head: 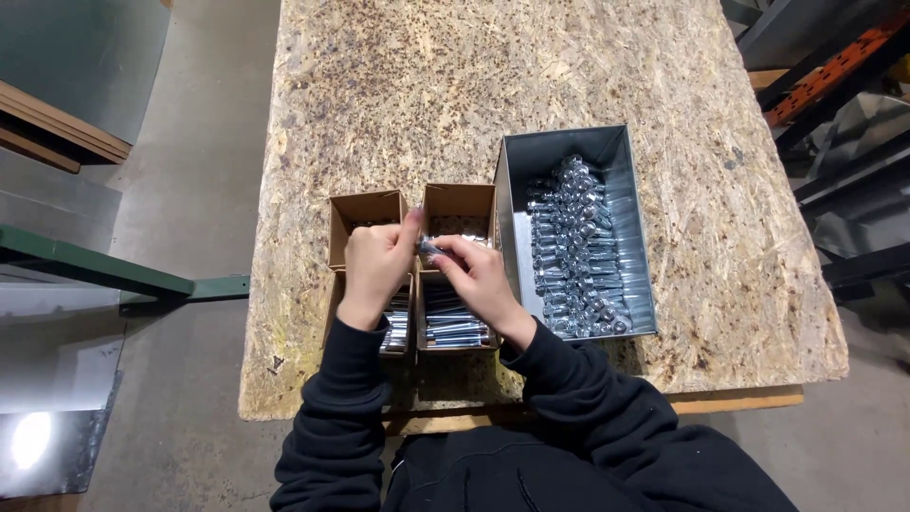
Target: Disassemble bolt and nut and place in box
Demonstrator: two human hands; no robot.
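Two small brown cardboard boxes sit side by side on a chipboard table. My left hand hovers over the left box, fingers curled, its thumb reaching toward the bolts in my other hand. My right hand is over the right box and grips a few shiny silver bolts between its fingertips. Rows of bolts lie packed in the near ends of both boxes. Whether the left hand also grips the bolts is unclear.
A grey metal bin right of the boxes holds several loose silver bolts. A green metal beam and sheet metal lie on the floor at left; orange and dark racking stands at right.
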